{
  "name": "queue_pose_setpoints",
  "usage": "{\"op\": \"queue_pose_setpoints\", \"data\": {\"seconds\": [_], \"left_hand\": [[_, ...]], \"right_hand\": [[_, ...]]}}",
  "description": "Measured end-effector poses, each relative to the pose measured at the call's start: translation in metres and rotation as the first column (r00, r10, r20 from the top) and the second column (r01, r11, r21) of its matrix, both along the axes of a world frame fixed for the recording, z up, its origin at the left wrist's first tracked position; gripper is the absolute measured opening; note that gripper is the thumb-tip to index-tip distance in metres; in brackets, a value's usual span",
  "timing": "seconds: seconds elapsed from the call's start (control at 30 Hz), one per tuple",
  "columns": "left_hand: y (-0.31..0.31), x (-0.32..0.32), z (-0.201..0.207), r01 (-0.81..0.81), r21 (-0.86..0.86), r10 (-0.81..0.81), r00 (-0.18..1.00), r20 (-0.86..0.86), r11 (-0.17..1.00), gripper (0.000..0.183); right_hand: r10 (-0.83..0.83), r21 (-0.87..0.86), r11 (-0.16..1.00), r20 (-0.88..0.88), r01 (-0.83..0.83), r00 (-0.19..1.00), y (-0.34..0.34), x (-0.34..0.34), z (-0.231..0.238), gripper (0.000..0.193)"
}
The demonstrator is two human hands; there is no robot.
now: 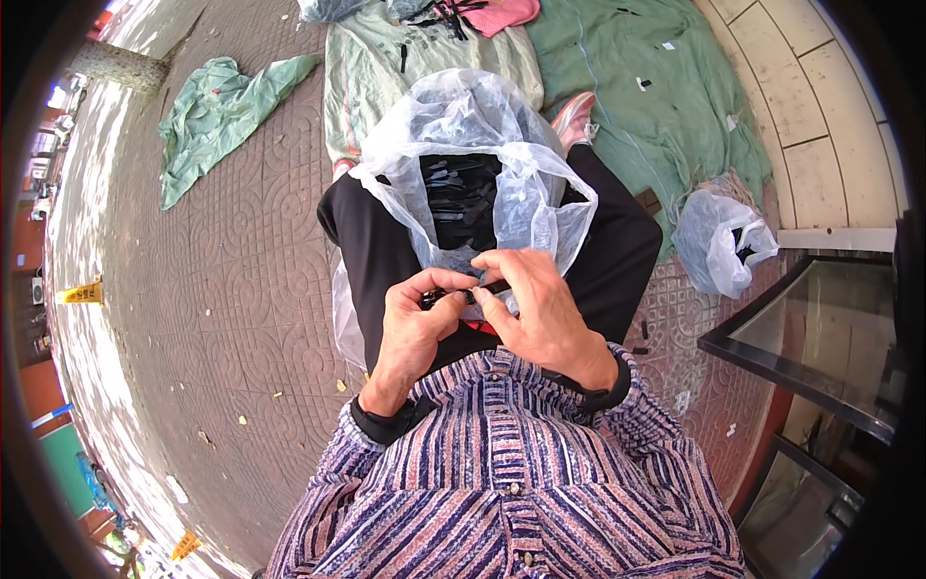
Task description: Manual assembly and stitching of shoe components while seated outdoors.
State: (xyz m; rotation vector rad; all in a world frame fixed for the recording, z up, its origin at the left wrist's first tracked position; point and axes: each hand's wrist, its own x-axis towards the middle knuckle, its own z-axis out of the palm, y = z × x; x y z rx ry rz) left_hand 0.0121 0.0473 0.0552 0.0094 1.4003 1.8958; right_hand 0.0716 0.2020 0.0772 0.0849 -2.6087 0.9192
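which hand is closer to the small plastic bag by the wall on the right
Right. The right hand is left of the small plastic bag, slightly lower in the picture; the left hand is farther left, beyond the right.

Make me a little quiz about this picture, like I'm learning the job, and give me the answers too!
1. What fills the open see-through plastic bag between the person's legs?
a) red balls
b) lots of black pieces
c) yellow leaves

2. True or false: the left hand and the right hand are stretched far apart.

3. Fill the gap: the crumpled green cloth lies on the paving to the person's ____.

Key:
1. b
2. False. They come together above the lap, with small black things at the fingertips.
3. left
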Motion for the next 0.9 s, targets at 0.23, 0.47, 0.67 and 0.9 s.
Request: {"op": "queue_pose_setpoints", "data": {"seconds": [0.23, 0.47, 0.67, 0.9], "left_hand": [[-0.003, -0.005, 0.006, 0.061, -0.065, -0.061, 0.998, -0.011, 0.996, 0.017], [-0.006, -0.005, -0.001, 0.076, 0.067, -0.079, 0.996, 0.035, 0.995, 0.015], [-0.002, 0.005, -0.017, 0.127, 0.146, -0.099, 0.978, -0.186, 0.981, 0.01], [0.003, 0.005, -0.006, 0.129, 0.144, -0.112, 0.986, -0.122, 0.981, 0.009]], "right_hand": [[0.269, -0.832, 0.537, 0.323, 0.136, 0.907, -0.004, 0.005, -0.015, 0.033], [0.532, -0.977, 0.099, 0.212, 0.189, 0.82, 0.0, 0.004, -0.016, 0.025], [0.505, -0.893, -0.152, 0.299, 0.424, 0.81, 0.002, 0.005, -0.029, 0.015], [0.455, -0.9, -0.196, 0.268, 0.389, 0.849, 0.004, 0.009, -0.03, 0.024]]}}
